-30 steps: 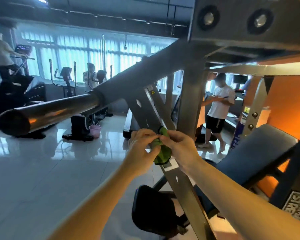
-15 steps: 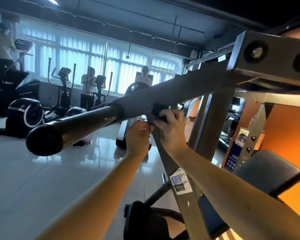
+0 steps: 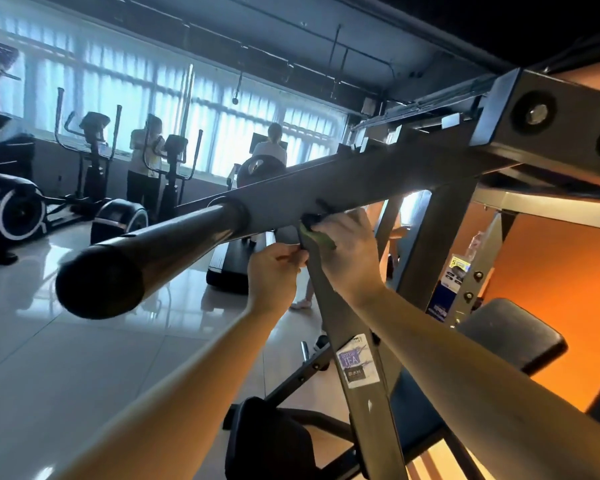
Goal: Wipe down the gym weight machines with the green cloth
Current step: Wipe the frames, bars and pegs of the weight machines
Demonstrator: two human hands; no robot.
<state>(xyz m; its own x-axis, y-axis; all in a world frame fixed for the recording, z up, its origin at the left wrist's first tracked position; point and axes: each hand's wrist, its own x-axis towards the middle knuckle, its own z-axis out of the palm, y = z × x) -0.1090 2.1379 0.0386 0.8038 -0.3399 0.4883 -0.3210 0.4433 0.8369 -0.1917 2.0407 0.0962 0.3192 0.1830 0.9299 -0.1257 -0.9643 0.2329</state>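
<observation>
Your right hand point(image 3: 347, 252) curls over the green cloth point(image 3: 317, 237), clamping it against the slanted grey strut point(image 3: 347, 327) of the weight machine point(image 3: 437, 244), just under the point where the strut meets the sloping grey arm point(image 3: 378, 178). Only one small fold of the cloth shows, at the strut's left edge beside your knuckles.

Your left hand point(image 3: 274, 271) sits just beside it on the strut's left side, with its fingers curled and their tips pinched together at the metal's edge. Whether they grip the cloth or the strut itself cannot be told.

Below both hands, between your two forearms, a single sticker point(image 3: 355, 363) is pasted on the strut. One round dark bar point(image 3: 153, 251) juts from the lower end of the sloping arm toward you at left. At upper right, the grey bracket point(image 3: 499, 109) carries two bolts point(image 3: 536, 110).

Two black pads are in view. The seat pad point(image 3: 510, 334) lies right of the strut beneath your right forearm, and the lower pad point(image 3: 267, 441) lies at the bottom edge. An orange wall point(image 3: 551, 271) stands behind the seat pad.

Across the glossy tiled floor point(image 3: 66, 358), two people point(image 3: 142, 161) stand at cardio machines along the bright windows point(image 3: 222, 133), well apart from you.
</observation>
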